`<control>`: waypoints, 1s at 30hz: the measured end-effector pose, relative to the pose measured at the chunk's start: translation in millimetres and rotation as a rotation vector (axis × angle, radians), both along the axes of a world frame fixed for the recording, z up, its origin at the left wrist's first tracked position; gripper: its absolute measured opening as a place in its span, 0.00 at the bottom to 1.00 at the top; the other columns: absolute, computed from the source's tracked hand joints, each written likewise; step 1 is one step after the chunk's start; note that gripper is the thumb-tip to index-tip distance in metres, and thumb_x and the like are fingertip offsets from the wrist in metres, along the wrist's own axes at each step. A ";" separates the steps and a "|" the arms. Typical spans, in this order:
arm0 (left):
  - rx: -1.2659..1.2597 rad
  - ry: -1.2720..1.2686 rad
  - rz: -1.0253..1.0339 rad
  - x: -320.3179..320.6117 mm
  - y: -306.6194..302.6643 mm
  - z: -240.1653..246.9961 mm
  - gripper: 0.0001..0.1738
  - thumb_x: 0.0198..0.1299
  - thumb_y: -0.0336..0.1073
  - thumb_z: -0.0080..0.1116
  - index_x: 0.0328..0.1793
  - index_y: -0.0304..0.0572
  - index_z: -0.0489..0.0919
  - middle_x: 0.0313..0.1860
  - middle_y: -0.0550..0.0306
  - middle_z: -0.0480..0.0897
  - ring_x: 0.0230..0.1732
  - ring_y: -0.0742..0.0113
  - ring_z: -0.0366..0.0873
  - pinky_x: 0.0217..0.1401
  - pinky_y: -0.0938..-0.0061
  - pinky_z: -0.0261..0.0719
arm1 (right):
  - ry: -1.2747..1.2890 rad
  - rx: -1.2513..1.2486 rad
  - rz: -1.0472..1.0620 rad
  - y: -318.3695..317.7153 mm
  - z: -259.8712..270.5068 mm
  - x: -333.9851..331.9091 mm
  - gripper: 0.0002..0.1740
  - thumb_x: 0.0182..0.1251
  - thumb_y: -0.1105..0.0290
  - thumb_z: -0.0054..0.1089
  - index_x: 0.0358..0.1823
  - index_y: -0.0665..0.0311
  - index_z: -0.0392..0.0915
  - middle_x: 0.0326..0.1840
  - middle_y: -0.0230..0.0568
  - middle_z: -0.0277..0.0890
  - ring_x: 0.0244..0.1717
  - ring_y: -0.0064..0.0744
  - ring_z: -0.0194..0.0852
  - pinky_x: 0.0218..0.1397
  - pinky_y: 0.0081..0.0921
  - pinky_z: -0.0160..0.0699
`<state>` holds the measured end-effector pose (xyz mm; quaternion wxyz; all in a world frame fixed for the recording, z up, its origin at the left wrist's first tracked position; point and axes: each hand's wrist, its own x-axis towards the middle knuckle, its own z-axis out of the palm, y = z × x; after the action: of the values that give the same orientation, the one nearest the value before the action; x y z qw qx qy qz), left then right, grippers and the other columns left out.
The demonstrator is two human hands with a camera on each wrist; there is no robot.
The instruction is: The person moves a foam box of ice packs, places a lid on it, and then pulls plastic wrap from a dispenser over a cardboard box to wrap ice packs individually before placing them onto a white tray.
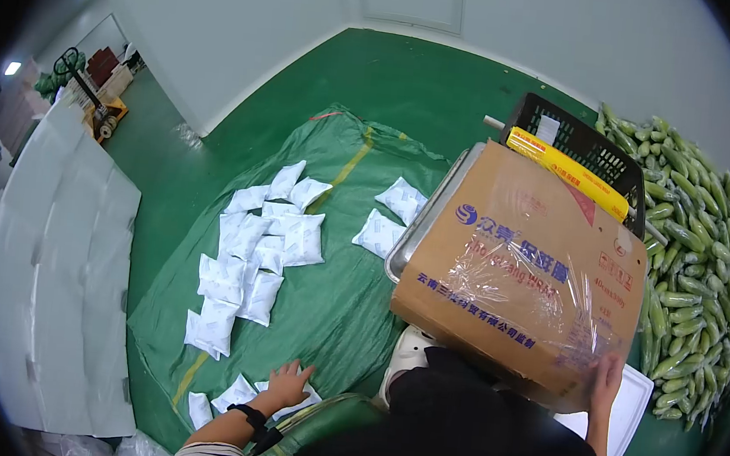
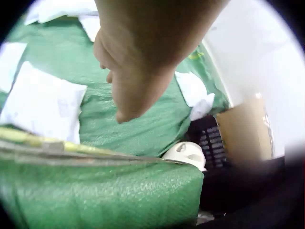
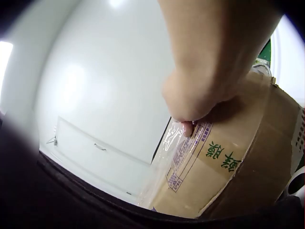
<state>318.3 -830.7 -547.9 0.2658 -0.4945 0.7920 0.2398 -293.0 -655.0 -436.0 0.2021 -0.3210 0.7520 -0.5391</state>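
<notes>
My left hand (image 1: pixel 286 388) reaches over the green sheet (image 1: pixel 349 305) with its fingers spread, right above a white pillow-shaped packet (image 1: pixel 298 403) with faint print. Nothing shows in its grasp. More such packets (image 1: pixel 247 235) lie in a loose cluster farther out on the sheet. At the near right corner of a large brown cardboard box (image 1: pixel 500 266), my right hand (image 1: pixel 605 384) has its fingers curled. Clear plastic film (image 3: pixel 172 145) gathers at those fingers in the right wrist view and drapes over the box's printed edge. The palm side is hidden there.
Behind the box stand a black crate (image 1: pixel 593 157) and a yellow printed roll (image 1: pixel 565 172). Film-wrapped green vegetables (image 1: pixel 690 282) are heaped at right. A metal tray rim (image 1: pixel 394 261) shows beneath the box. Two packets (image 1: pixel 379 234) lie left of it, a pale panel (image 1: pixel 58 262) far left.
</notes>
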 end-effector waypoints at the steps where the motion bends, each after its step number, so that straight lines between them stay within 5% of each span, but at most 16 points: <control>1: 0.053 -0.001 0.138 11.7 7.7 -15.5 0.49 0.50 0.58 0.60 0.74 0.49 0.52 0.72 0.37 0.53 0.72 0.32 0.49 0.66 0.34 0.51 | 0.042 0.007 0.002 -1.7 4.5 4.4 0.06 0.74 0.69 0.43 0.41 0.64 0.66 0.27 0.31 0.70 0.33 0.18 0.68 0.43 0.16 0.66; 5: 0.129 0.009 0.517 24.3 12.1 -57.6 0.65 0.44 0.72 0.59 0.78 0.50 0.37 0.74 0.24 0.40 0.73 0.21 0.33 0.65 0.25 0.37 | 0.154 0.006 -0.009 -9.4 22.2 18.7 0.06 0.74 0.69 0.43 0.40 0.64 0.66 0.27 0.31 0.69 0.33 0.18 0.68 0.42 0.17 0.67; 7: 0.099 0.095 0.276 42.8 17.5 -72.8 0.64 0.43 0.72 0.60 0.78 0.57 0.37 0.75 0.30 0.39 0.72 0.20 0.32 0.63 0.22 0.37 | 0.170 0.011 0.003 -9.8 26.2 20.4 0.06 0.74 0.70 0.43 0.39 0.64 0.66 0.27 0.31 0.69 0.32 0.19 0.68 0.42 0.18 0.68; 9: 0.240 0.072 0.107 41.5 15.3 -21.5 0.64 0.39 0.71 0.62 0.78 0.66 0.39 0.76 0.33 0.38 0.72 0.19 0.35 0.63 0.22 0.38 | 0.173 0.008 0.001 -11.6 23.2 18.8 0.06 0.74 0.70 0.43 0.39 0.65 0.66 0.27 0.32 0.69 0.32 0.19 0.69 0.42 0.18 0.69; 11: 0.019 0.056 -0.019 53.7 34.5 -34.4 0.63 0.35 0.68 0.67 0.77 0.76 0.42 0.75 0.32 0.41 0.71 0.19 0.41 0.61 0.20 0.40 | 0.084 0.075 -0.040 -8.4 11.8 10.1 0.06 0.73 0.70 0.44 0.39 0.65 0.67 0.25 0.32 0.70 0.29 0.20 0.69 0.37 0.20 0.71; 13: -0.123 0.009 -0.050 54.1 41.5 -49.5 0.59 0.39 0.59 0.68 0.77 0.67 0.46 0.74 0.32 0.44 0.68 0.20 0.47 0.60 0.23 0.49 | -0.015 0.005 -0.032 -7.9 5.4 11.1 0.07 0.74 0.67 0.43 0.42 0.63 0.65 0.25 0.33 0.71 0.24 0.20 0.69 0.26 0.16 0.70; 14: -0.340 -0.062 -0.219 73.0 44.3 -85.9 0.61 0.35 0.58 0.70 0.76 0.59 0.48 0.70 0.32 0.52 0.66 0.28 0.55 0.64 0.33 0.55 | 0.020 0.032 -0.038 -9.4 11.2 13.8 0.07 0.74 0.68 0.43 0.42 0.64 0.65 0.25 0.33 0.71 0.26 0.21 0.70 0.29 0.17 0.71; 17: 0.096 0.129 0.257 35.7 12.3 -26.3 0.67 0.29 0.56 0.74 0.75 0.43 0.49 0.67 0.31 0.55 0.66 0.35 0.57 0.70 0.50 0.56 | 0.214 0.011 -0.012 -9.5 13.4 12.3 0.07 0.71 0.71 0.45 0.39 0.68 0.68 0.25 0.36 0.75 0.29 0.23 0.76 0.37 0.20 0.74; 18: -0.091 0.419 0.312 54.2 0.0 -57.4 0.69 0.25 0.51 0.76 0.73 0.31 0.48 0.65 0.32 0.58 0.65 0.43 0.60 0.69 0.62 0.60 | 0.177 0.007 -0.015 -8.9 14.0 12.5 0.06 0.71 0.72 0.45 0.39 0.68 0.69 0.25 0.36 0.76 0.29 0.23 0.76 0.37 0.20 0.74; 19: -0.217 0.614 0.383 51.3 -19.3 -63.6 0.67 0.26 0.46 0.75 0.72 0.29 0.46 0.64 0.36 0.59 0.64 0.45 0.61 0.68 0.59 0.61 | 0.139 0.001 -0.017 -8.3 12.9 12.1 0.06 0.71 0.73 0.45 0.38 0.68 0.69 0.25 0.36 0.76 0.30 0.24 0.77 0.37 0.21 0.74; 21: -0.023 1.029 0.665 -9.6 -73.8 26.9 0.65 0.26 0.43 0.75 0.71 0.34 0.47 0.60 0.42 0.61 0.62 0.52 0.61 0.67 0.61 0.60 | 0.168 -0.009 -0.021 -9.3 9.3 11.2 0.05 0.69 0.74 0.47 0.37 0.69 0.69 0.23 0.38 0.76 0.28 0.25 0.77 0.34 0.22 0.74; 23: -0.162 1.025 0.335 -77.1 -128.2 122.6 0.62 0.25 0.42 0.74 0.71 0.34 0.53 0.60 0.44 0.65 0.62 0.53 0.64 0.66 0.62 0.62 | 0.233 0.037 -0.022 -10.4 11.0 11.8 0.05 0.69 0.74 0.47 0.36 0.69 0.69 0.22 0.38 0.76 0.26 0.25 0.77 0.32 0.23 0.74; 26: -0.398 0.777 -0.467 -227.2 -155.1 275.9 0.55 0.26 0.47 0.73 0.68 0.39 0.65 0.63 0.38 0.65 0.64 0.41 0.62 0.66 0.57 0.60 | 0.262 0.023 -0.038 -13.3 14.1 14.8 0.06 0.69 0.74 0.48 0.34 0.69 0.69 0.21 0.39 0.76 0.22 0.27 0.76 0.29 0.24 0.73; 28: -0.495 0.784 -0.752 -325.3 -157.5 302.9 0.52 0.29 0.51 0.71 0.69 0.49 0.66 0.61 0.38 0.67 0.61 0.40 0.65 0.63 0.55 0.62 | 0.214 0.065 -0.053 -10.7 19.6 18.8 0.05 0.67 0.75 0.48 0.33 0.68 0.69 0.24 0.43 0.75 0.25 0.34 0.75 0.32 0.28 0.72; 30: -0.475 0.718 -0.930 -418.8 -160.3 297.0 0.50 0.33 0.53 0.69 0.69 0.57 0.67 0.61 0.40 0.68 0.60 0.40 0.66 0.62 0.54 0.63 | 0.566 0.179 -0.086 -6.2 21.9 26.7 0.02 0.64 0.75 0.50 0.33 0.67 0.70 0.30 0.46 0.73 0.34 0.43 0.72 0.39 0.35 0.69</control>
<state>-100.4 -990.9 -250.9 -0.0572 -0.0328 0.9955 0.0680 -266.3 -661.2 -414.1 -0.0111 -0.4072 0.8359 -0.3680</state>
